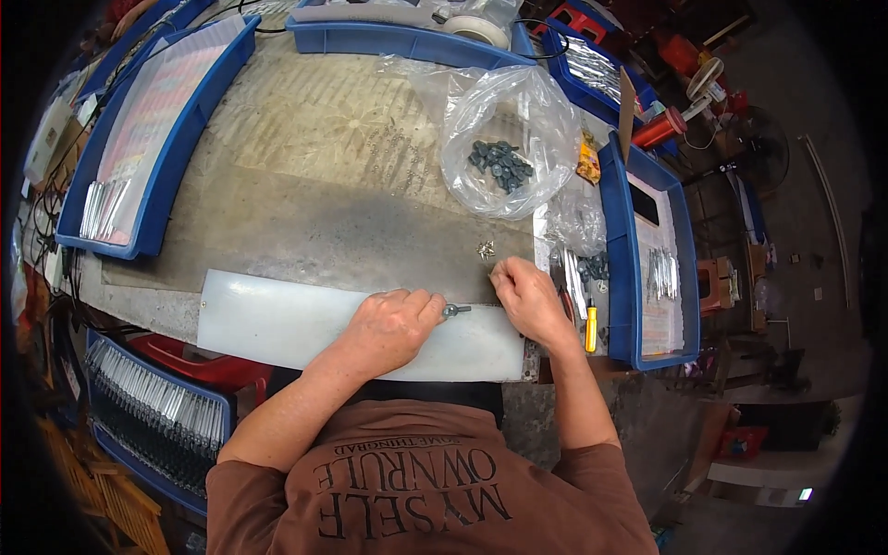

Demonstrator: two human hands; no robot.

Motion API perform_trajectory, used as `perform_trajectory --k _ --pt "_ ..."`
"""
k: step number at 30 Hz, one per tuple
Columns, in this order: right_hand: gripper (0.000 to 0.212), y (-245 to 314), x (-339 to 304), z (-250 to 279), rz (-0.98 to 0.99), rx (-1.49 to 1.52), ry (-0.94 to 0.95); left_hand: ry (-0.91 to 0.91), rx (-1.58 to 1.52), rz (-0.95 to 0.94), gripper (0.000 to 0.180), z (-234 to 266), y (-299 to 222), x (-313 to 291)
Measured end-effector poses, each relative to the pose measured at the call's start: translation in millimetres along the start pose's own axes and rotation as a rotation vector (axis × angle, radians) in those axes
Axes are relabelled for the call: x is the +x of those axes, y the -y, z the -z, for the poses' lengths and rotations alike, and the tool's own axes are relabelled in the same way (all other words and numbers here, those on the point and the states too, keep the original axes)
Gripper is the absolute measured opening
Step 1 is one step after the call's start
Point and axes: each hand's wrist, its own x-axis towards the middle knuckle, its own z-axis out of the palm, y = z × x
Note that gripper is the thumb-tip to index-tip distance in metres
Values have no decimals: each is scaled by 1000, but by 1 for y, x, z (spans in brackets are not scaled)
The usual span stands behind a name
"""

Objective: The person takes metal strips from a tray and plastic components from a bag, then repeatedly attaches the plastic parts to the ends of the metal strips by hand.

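My left hand is closed over the white board at the table's near edge. A small dark grey fitting with a narrow end pokes out from its fingertips toward the right. My right hand is pinched just right of that fitting, apart from it; whatever its fingertips hold is hidden. Just beyond the right fingertips lies a small pile of brass-coloured screws. Farther back, a clear plastic bag stands opened around several dark grey plastic pieces.
A yellow-handled screwdriver lies right of my right hand, beside silver strips. Blue trays border the table at left, back and right; the right one holds a dark phone. Another blue tray of strips sits lower left.
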Motion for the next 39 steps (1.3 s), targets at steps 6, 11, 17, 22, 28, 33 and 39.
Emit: perform_trajectory --k 6,11,17,22,28,33,39 --pt "11 35 -19 3 114 228 120 -15 38 -12 8 -1 0 0" --pt "10 41 -20 -4 146 91 133 3 51 -5 18 -4 1 -1" --pt "10 44 -19 -7 140 7 147 3 80 -14 16 -6 0 -2" --pt "9 43 -17 -10 161 -13 139 12 93 -19 16 -6 0 -3" --pt "9 40 -19 -13 145 40 65 -52 95 -35 8 -6 1 -2" --pt "12 39 -19 -16 164 65 6 -23 73 -31 8 -4 0 -1" --pt "15 34 -16 -12 35 403 -2 -36 44 6 21 -6 2 -2"
